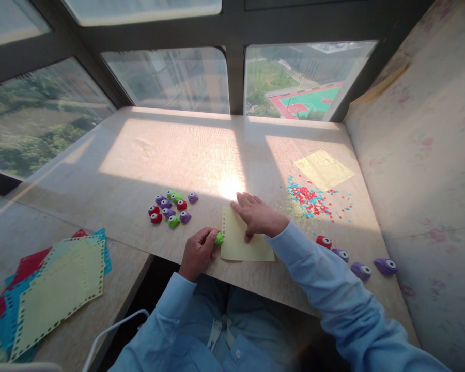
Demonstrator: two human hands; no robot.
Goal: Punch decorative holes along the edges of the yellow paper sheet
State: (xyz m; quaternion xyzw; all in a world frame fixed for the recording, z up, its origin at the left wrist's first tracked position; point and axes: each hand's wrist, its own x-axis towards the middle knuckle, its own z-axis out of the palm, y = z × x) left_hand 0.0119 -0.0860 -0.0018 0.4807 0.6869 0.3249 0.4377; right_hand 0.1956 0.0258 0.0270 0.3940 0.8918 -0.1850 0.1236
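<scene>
My left hand [198,250] is closed around a small green paper punch [219,238], pressed against the left edge of a yellow paper sheet [243,245] near the table's front edge. That edge of the sheet shows a row of small holes. My right hand [258,215] lies flat on the sheet's top, fingers spread, holding it down.
A cluster of red, purple and green punches [171,207] lies left of the sheet. Red and blue paper confetti [312,200] and another yellow sheet [324,169] lie to the right. More punches [360,268] sit by my right sleeve. Punched coloured sheets [54,289] are stacked on the lower left surface.
</scene>
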